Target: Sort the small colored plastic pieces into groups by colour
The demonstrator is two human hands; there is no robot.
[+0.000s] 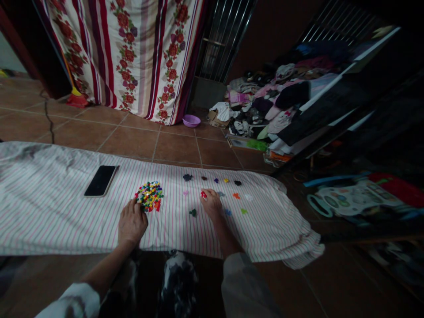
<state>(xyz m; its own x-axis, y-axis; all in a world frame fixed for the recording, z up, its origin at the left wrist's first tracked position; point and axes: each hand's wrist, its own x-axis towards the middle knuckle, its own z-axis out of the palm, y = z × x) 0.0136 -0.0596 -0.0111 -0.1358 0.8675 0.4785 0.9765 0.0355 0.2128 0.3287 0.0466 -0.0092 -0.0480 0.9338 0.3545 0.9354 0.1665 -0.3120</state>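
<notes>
A heap of small, bright, many-coloured plastic pieces [153, 194] lies on the striped cloth. My left hand [132, 222] rests palm down at its lower left edge, fingers stretched out and touching the nearest pieces. To the right, my right hand [211, 203] has its fingertips together on a few small red pieces [203, 194]; its fingers partly cover them. Around it are little single-colour groups: dark grey [187, 177], pink [185, 193], dark green [193, 213], orange [236, 195], white [248, 197], light green [244, 211] and blue [228, 212].
A phone [101, 181] lies left of the heap on the striped cloth [66, 221]. Brown, purple, yellow and black groups form the far row. Beyond are a tiled floor, a purple basin [191, 120], a floral curtain [132, 53] and piled clothes [265, 97].
</notes>
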